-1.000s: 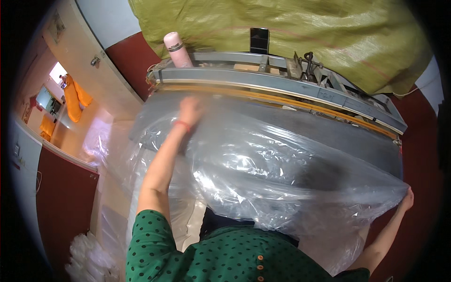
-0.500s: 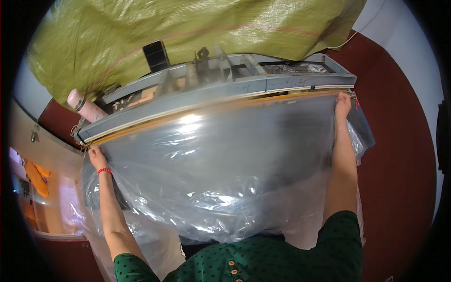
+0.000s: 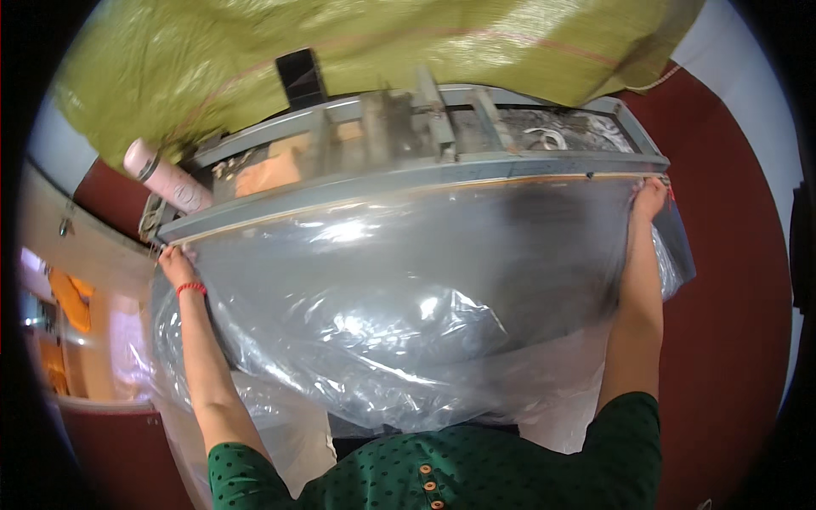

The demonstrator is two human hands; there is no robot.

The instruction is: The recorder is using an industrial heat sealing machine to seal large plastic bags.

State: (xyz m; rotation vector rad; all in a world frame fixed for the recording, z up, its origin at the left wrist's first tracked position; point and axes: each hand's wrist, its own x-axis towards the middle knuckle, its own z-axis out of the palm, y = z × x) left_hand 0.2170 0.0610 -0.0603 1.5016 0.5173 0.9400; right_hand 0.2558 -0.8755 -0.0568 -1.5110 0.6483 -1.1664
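Note:
A wide sheet of clear plastic film (image 3: 408, 263) is stretched flat along the near side of a long grey metal frame (image 3: 357, 185). My left hand (image 3: 177, 265) pinches the film's far left corner, close to the frame's left end. At the far right corner, my right hand (image 3: 650, 200) grips the same film with closed fingers, just below the frame's right end. The film's far edge lies against the front bar, and a thin pale strip shows along it. Toward my body the film hangs loose in shiny folds.
A pink bottle (image 3: 168, 177) leans at the frame's left end. A dark phone (image 3: 301, 78) rests against a yellow-green woven sheet (image 3: 476, 42) behind. Inside the frame lie orange-pink pieces (image 3: 268, 173) and a white loop (image 3: 546, 137). Red floor (image 3: 722, 280) shows at right.
The frame's front bar has closed down toward the film's far edge, hiding most of the orange strip seen before. Both hands keep hold of the film corners. The view has shifted slightly.

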